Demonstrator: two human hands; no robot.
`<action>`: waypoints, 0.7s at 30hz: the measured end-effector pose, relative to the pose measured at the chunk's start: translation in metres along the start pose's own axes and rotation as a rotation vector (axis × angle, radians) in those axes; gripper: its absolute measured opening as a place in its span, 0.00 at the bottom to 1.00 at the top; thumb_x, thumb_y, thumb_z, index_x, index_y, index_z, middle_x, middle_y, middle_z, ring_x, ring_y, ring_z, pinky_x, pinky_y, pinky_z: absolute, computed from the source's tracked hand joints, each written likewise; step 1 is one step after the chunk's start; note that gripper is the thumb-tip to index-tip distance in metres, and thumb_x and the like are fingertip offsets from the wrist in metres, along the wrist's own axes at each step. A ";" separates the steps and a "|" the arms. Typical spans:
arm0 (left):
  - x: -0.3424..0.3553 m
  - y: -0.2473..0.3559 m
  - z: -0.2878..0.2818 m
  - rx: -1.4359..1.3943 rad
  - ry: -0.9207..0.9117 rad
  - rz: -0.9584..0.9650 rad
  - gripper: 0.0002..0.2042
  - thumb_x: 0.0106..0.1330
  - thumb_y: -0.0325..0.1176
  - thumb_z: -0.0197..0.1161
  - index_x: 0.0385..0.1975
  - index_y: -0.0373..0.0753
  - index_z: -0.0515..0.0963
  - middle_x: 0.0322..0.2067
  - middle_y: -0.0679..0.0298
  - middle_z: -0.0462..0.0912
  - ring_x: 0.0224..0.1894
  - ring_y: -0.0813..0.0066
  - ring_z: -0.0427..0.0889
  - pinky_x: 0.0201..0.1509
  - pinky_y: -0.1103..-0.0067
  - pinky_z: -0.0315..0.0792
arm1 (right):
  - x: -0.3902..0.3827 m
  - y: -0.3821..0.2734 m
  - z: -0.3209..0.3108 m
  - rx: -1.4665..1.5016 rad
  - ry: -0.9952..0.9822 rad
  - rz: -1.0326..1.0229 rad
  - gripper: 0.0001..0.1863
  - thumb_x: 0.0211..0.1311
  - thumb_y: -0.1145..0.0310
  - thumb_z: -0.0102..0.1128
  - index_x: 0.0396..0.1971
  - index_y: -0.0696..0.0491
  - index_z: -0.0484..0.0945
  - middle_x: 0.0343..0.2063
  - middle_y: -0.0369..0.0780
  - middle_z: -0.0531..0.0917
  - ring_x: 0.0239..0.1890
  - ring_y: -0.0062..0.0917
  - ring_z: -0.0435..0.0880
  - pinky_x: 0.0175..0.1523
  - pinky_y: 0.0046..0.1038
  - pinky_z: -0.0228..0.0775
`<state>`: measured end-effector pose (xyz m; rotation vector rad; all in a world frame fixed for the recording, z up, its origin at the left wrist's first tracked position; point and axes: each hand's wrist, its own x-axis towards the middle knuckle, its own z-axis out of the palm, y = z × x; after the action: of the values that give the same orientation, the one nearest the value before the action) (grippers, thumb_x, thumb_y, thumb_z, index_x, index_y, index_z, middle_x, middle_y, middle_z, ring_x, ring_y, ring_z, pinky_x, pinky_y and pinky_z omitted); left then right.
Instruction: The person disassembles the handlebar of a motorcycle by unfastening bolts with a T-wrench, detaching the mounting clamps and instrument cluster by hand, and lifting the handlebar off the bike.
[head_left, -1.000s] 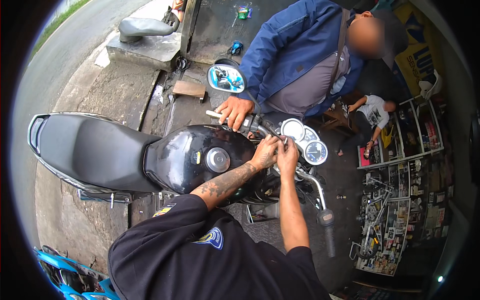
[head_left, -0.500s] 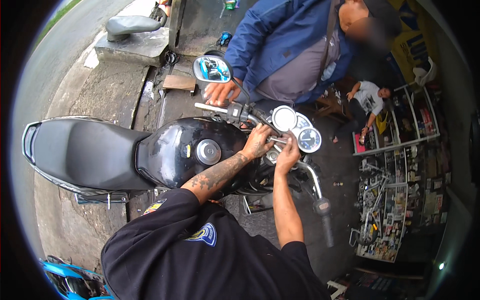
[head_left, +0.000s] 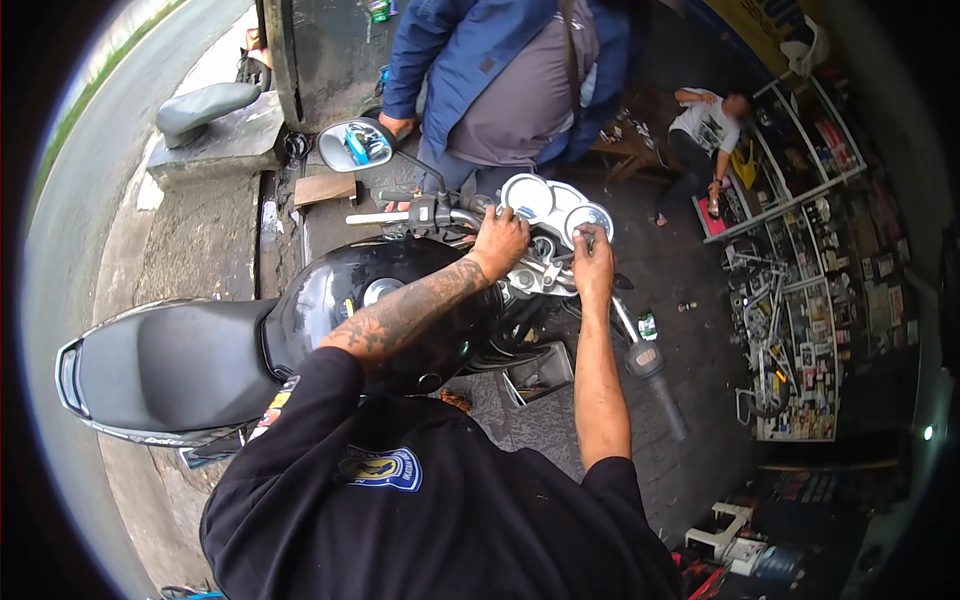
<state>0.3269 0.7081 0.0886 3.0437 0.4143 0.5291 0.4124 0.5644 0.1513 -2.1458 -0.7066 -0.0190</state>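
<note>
A black motorcycle stands across my front, its round twin-dial instrument cluster (head_left: 556, 199) mounted ahead of the handlebar. Curled fingers of my left hand (head_left: 500, 243) rest at the lower edge of the left dial. My right hand (head_left: 593, 262) has its fingertips pinched together at the lower rim of the right dial. Both hands appear to grip the cluster; whether a small part is also between the fingers is hidden. Below them lies the silver top clamp (head_left: 535, 275). The fuel tank (head_left: 330, 290) is under my left forearm.
A person in a blue jacket (head_left: 470, 60) stands beyond the left mirror (head_left: 356, 146). Another person in a white shirt (head_left: 706, 125) sits near glass shelves (head_left: 800, 210) of parts. A grey tray (head_left: 540, 375) lies below the motorcycle. The right bar grip (head_left: 660, 385) juts toward me.
My hands have moved apart, from close together over the clamp to either side of the dials. A slim metal tool between them is no longer visible. The jacketed person's hand has left the bar.
</note>
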 end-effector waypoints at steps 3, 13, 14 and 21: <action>-0.005 -0.001 0.005 0.002 -0.091 0.038 0.14 0.64 0.35 0.50 0.46 0.37 0.72 0.43 0.59 0.80 0.53 0.65 0.73 0.57 0.60 0.60 | -0.007 -0.011 -0.011 -0.110 0.033 -0.031 0.09 0.64 0.65 0.55 0.41 0.53 0.74 0.35 0.50 0.82 0.41 0.46 0.81 0.44 0.38 0.70; -0.028 -0.025 0.027 -0.844 0.264 -0.150 0.09 0.61 0.28 0.57 0.41 0.36 0.75 0.38 0.57 0.79 0.45 0.57 0.75 0.49 0.65 0.67 | 0.005 -0.019 0.015 0.052 -0.195 -0.244 0.18 0.58 0.80 0.56 0.49 0.55 0.77 0.28 0.43 0.86 0.23 0.27 0.82 0.33 0.29 0.73; -0.031 -0.026 0.027 -0.846 0.263 -0.161 0.09 0.61 0.28 0.57 0.41 0.36 0.75 0.38 0.57 0.79 0.45 0.57 0.75 0.49 0.65 0.67 | 0.006 -0.024 0.017 0.051 -0.205 -0.243 0.18 0.58 0.80 0.56 0.49 0.55 0.77 0.28 0.43 0.86 0.23 0.27 0.82 0.33 0.29 0.73; -0.032 -0.022 0.023 -0.955 0.339 -0.072 0.10 0.59 0.30 0.63 0.40 0.39 0.82 0.36 0.58 0.82 0.40 0.57 0.78 0.47 0.68 0.71 | 0.018 -0.040 0.039 -0.417 -0.320 -0.534 0.11 0.55 0.78 0.57 0.39 0.57 0.82 0.25 0.54 0.81 0.33 0.47 0.83 0.39 0.43 0.74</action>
<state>0.2996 0.7212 0.0547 2.0238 0.1839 0.9115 0.3992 0.6210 0.1600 -2.3043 -1.5639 -0.1188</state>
